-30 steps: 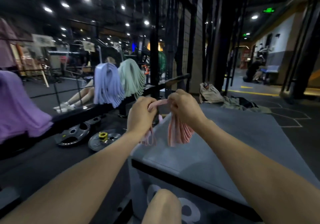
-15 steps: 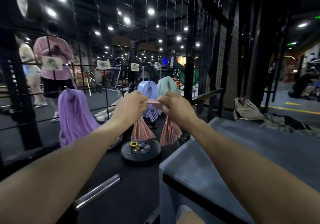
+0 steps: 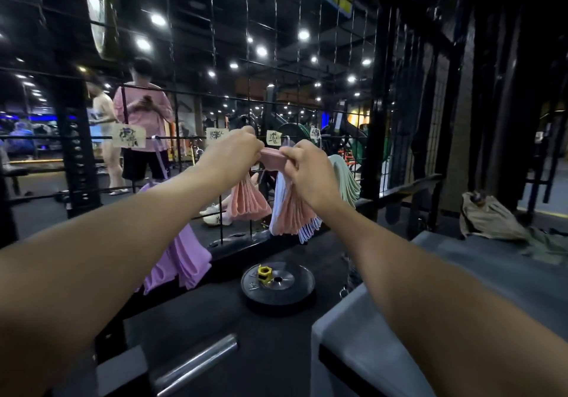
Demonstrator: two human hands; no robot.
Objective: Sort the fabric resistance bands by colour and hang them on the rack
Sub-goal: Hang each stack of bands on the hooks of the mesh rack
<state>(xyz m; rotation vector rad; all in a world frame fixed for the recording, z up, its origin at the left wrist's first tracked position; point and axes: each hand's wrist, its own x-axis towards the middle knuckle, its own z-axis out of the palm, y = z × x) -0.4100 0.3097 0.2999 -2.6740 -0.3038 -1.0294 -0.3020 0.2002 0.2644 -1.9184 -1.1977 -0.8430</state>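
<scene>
Both hands hold a bundle of pink fabric bands up against the black wire grid rack. My left hand grips the top fold from the left and my right hand pinches it from the right. The pink loops hang in two bunches below my hands. On the rack hang purple bands at the left, pale lavender bands behind my right wrist, and mint green bands to the right. Paper labels are clipped along the grid.
A black weight plate with a yellow collar lies on the floor below. A steel bar end lies near the bottom. A grey padded box stands at the right with a beige bag beyond. People stand behind the grid at left.
My hands have lifted the pink bands higher and closer to the grid, between the purple and lavender bunches. The view has swung left and up, away from the grey box.
</scene>
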